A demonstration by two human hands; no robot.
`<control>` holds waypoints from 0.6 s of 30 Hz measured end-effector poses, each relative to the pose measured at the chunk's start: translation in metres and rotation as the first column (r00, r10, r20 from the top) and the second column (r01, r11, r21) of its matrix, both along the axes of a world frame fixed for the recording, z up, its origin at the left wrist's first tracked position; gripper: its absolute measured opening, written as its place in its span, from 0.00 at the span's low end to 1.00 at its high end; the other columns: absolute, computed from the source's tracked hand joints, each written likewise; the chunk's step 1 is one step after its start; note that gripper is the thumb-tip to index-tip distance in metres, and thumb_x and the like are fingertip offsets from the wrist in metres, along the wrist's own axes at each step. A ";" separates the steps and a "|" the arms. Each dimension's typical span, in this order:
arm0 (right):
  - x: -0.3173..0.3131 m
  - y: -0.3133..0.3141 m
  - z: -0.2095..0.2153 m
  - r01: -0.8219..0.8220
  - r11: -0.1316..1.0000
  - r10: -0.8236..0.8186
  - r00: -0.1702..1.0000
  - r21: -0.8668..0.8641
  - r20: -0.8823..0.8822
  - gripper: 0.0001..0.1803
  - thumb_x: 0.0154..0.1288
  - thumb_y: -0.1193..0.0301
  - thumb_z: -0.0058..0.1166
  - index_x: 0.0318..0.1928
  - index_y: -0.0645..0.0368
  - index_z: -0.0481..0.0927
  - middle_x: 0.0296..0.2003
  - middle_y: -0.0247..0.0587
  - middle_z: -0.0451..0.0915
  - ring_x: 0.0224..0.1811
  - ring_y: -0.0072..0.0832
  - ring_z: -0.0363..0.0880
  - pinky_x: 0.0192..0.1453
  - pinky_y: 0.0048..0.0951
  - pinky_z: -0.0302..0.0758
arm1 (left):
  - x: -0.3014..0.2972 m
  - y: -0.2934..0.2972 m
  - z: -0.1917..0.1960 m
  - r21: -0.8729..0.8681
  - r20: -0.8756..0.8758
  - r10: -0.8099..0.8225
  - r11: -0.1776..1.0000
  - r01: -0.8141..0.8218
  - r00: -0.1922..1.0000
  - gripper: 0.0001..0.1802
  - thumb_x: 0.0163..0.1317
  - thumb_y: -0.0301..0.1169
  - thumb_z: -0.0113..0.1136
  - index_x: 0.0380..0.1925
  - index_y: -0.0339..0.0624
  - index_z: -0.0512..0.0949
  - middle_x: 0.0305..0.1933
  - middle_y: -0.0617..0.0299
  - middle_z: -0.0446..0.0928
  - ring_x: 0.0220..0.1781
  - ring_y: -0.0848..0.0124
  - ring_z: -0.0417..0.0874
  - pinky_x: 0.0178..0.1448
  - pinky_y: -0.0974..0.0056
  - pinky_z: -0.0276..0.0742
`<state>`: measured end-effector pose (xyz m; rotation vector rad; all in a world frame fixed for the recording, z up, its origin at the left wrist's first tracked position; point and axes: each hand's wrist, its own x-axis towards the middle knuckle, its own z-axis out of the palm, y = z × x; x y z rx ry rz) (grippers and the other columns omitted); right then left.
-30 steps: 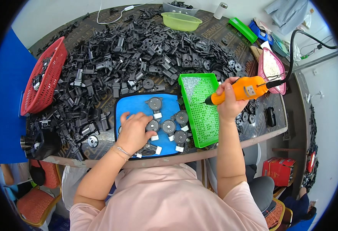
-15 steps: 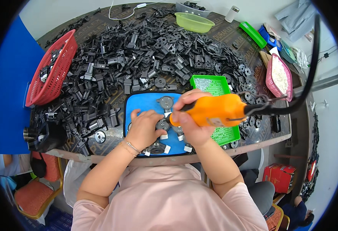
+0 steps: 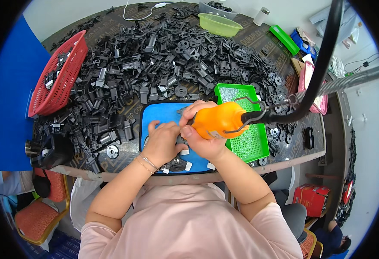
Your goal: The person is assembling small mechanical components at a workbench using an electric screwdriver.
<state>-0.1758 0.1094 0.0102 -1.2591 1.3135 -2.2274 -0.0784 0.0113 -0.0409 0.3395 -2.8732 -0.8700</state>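
Your right hand (image 3: 204,134) is wrapped around the orange power driver (image 3: 222,118), fingers closed on its body, thumb toward the nose end. Driver sits above the blue mat (image 3: 154,114), nose angled toward your left hand (image 3: 161,140); its tip is hidden behind your fingers. Left hand palm-down on the mat, fingers bent, thumb apart from them, over a round dark part (image 3: 181,140) that shows only in the gap between your two hands; cannot tell whether those fingers pinch it or just steady it. White block (image 3: 184,152) just beside your left thumb. Nearer you on the mat, below that thumb, another dark part (image 3: 176,165) with a white tab (image 3: 188,166) at its right. Green tray (image 3: 252,151) stands to the right of the mat, small silvery pieces (image 3: 227,93) gathered at its far end. Black cable (image 3: 327,56) runs from the driver's back end up and to the right; a bent wire hanger (image 3: 263,105) is at that same end. Beyond the mat, a broad heap of black parts (image 3: 189,56) covers much of the table (image 3: 129,160). Red basket (image 3: 60,97) at far left, tilted; a lone round disc (image 3: 112,151) lies left of the mat.
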 end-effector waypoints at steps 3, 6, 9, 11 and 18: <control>-0.006 0.005 0.004 -0.044 0.997 0.042 0.998 0.057 0.040 0.17 0.54 0.84 0.56 0.44 0.60 0.70 0.36 0.44 0.74 0.29 0.27 0.75 0.32 0.26 0.77 | 0.000 0.001 0.006 0.022 0.027 -0.004 1.000 0.003 1.000 0.21 0.44 0.37 0.73 0.40 0.46 0.80 0.38 0.62 0.77 0.48 0.62 0.79 0.63 0.50 0.55; -0.028 0.025 0.020 0.064 0.990 -0.079 0.990 -0.125 -0.117 0.15 0.57 0.77 0.57 0.45 0.59 0.70 0.38 0.44 0.74 0.27 0.29 0.75 0.32 0.27 0.77 | 0.005 0.001 0.008 0.038 0.002 0.008 0.999 -0.008 1.000 0.23 0.44 0.37 0.73 0.43 0.44 0.81 0.40 0.61 0.78 0.49 0.62 0.78 0.64 0.50 0.55; -0.053 0.064 0.043 0.230 0.938 -0.231 0.973 -0.260 0.025 0.15 0.59 0.75 0.55 0.47 0.59 0.70 0.36 0.45 0.74 0.25 0.29 0.74 0.30 0.28 0.74 | 0.004 0.000 0.013 0.038 0.008 0.008 0.999 -0.008 1.000 0.26 0.40 0.36 0.76 0.43 0.42 0.81 0.41 0.61 0.79 0.49 0.62 0.78 0.66 0.52 0.55; -0.074 0.089 0.037 0.301 0.921 -0.301 0.953 -0.249 0.040 0.15 0.59 0.76 0.54 0.47 0.60 0.70 0.35 0.45 0.75 0.24 0.29 0.74 0.30 0.28 0.73 | 0.002 -0.001 0.016 0.042 0.023 0.006 0.999 -0.007 1.000 0.26 0.41 0.36 0.75 0.43 0.42 0.81 0.40 0.60 0.79 0.49 0.62 0.78 0.66 0.52 0.55; -0.088 0.114 0.004 0.557 0.828 -0.544 0.825 -0.059 0.155 0.16 0.57 0.81 0.52 0.47 0.62 0.70 0.33 0.45 0.75 0.24 0.29 0.73 0.30 0.27 0.73 | 0.002 -0.001 0.014 0.030 0.041 0.009 0.999 -0.010 0.999 0.26 0.40 0.36 0.75 0.42 0.41 0.81 0.40 0.61 0.79 0.49 0.63 0.78 0.65 0.53 0.55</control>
